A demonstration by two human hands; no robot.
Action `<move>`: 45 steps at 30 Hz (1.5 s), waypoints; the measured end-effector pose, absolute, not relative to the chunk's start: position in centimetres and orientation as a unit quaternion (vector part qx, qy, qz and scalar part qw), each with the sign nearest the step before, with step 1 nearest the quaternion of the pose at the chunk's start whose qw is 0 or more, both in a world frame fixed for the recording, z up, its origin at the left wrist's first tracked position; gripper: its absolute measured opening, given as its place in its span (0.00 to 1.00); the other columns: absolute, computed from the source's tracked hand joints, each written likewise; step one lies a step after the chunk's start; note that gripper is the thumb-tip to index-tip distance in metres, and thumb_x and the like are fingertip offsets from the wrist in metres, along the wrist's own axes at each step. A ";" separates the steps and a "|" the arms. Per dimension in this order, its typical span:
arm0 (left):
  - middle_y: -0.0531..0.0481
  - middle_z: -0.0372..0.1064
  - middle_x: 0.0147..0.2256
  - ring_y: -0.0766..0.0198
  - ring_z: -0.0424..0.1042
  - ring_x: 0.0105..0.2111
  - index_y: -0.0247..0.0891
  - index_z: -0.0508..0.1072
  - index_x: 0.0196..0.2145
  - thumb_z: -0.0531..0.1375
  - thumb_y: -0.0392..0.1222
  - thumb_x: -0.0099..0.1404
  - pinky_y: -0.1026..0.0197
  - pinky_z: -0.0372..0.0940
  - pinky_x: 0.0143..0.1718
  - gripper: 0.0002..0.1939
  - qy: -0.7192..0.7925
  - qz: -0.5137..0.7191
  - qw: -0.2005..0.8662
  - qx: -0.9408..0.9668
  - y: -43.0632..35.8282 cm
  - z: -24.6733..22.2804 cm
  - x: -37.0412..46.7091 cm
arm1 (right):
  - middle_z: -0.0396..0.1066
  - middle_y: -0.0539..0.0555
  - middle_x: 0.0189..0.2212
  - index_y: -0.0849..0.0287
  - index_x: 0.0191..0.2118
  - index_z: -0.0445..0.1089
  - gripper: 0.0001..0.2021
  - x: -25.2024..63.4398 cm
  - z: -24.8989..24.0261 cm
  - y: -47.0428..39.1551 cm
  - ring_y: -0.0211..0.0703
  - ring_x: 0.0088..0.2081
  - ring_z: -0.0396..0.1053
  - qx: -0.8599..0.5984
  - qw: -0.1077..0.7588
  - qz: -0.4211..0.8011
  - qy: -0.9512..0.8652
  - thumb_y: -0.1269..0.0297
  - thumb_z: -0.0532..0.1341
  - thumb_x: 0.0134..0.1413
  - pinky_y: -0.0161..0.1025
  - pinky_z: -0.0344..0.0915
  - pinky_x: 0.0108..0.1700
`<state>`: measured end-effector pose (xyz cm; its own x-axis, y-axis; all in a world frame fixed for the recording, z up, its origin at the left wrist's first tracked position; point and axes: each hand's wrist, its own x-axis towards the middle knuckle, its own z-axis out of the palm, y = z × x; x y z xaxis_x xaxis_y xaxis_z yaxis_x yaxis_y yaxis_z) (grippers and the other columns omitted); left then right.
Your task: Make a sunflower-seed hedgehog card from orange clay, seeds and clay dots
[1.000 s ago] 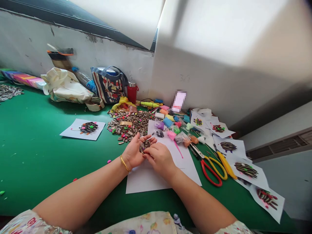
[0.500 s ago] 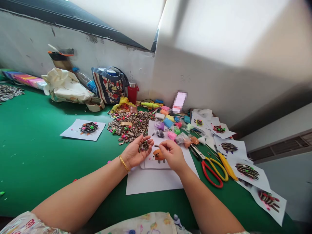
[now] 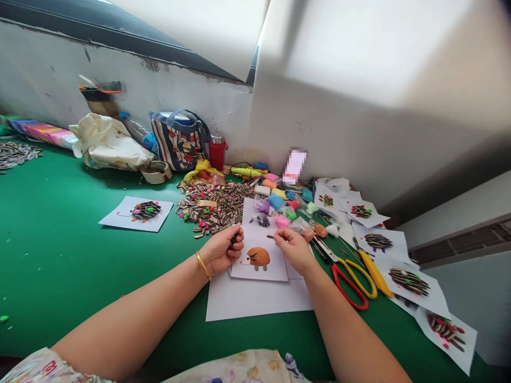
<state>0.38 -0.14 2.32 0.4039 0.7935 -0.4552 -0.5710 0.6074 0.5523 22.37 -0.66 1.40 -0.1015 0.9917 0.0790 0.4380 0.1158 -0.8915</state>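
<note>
My left hand is curled closed around a clutch of dark striped sunflower seeds, most of them hidden by the fingers. Between thumb and fingertips, my right hand pinches a single sunflower seed, held above the paper. Below and between both hands lies a white card bearing an orange clay hedgehog with a white snout, grey feet and a few seeds stuck near its head. Under the card is a larger white sheet.
A pile of sunflower seeds with coloured bits lies beyond my left hand, beside bagged clay. Red-and-yellow scissors and a yellow cutter are at right, near finished hedgehog cards. Another card sits left; bags line the wall.
My left hand has closed from an open palm over its seeds. The right hand has moved slightly right, off the hedgehog, with a seed in its fingertips.
</note>
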 end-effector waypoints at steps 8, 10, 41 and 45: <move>0.57 0.53 0.23 0.78 0.52 0.16 0.35 0.63 0.29 0.56 0.41 0.66 0.76 0.42 0.12 0.09 0.357 0.428 0.813 0.167 0.0 2.4 0.3 | 0.72 0.51 0.30 0.58 0.32 0.72 0.05 21.1 0.6 -0.8 0.41 0.32 0.67 -0.529 0.299 0.260 -0.750 0.67 0.58 0.54 0.37 0.61 0.34; 0.58 0.53 0.23 0.77 0.50 0.15 0.36 0.64 0.29 0.57 0.42 0.65 0.75 0.40 0.13 0.09 0.373 0.423 0.801 0.201 0.0 2.4 0.4 | 0.72 0.51 0.30 0.58 0.31 0.72 0.06 20.4 0.7 -0.7 0.41 0.33 0.67 -0.512 0.270 0.230 -0.782 0.70 0.58 0.55 0.37 0.61 0.36; 0.43 0.72 0.31 0.54 0.70 0.34 0.41 0.72 0.26 0.58 0.49 0.61 0.59 0.57 0.35 0.12 0.560 0.101 0.213 0.794 -0.2 1.6 -0.2 | 0.73 0.51 0.33 0.56 0.36 0.72 0.05 19.5 0.5 -0.7 0.43 0.39 0.65 -0.437 0.190 0.110 -0.872 0.72 0.60 0.58 0.40 0.55 0.43; 0.43 0.73 0.31 0.54 0.71 0.34 0.41 0.72 0.26 0.59 0.50 0.61 0.59 0.58 0.36 0.12 0.563 0.104 0.216 0.791 -0.2 1.5 -0.1 | 0.73 0.51 0.33 0.57 0.36 0.72 0.06 19.5 0.6 -0.7 0.42 0.39 0.65 -0.434 0.192 0.107 -0.874 0.72 0.59 0.59 0.40 0.55 0.44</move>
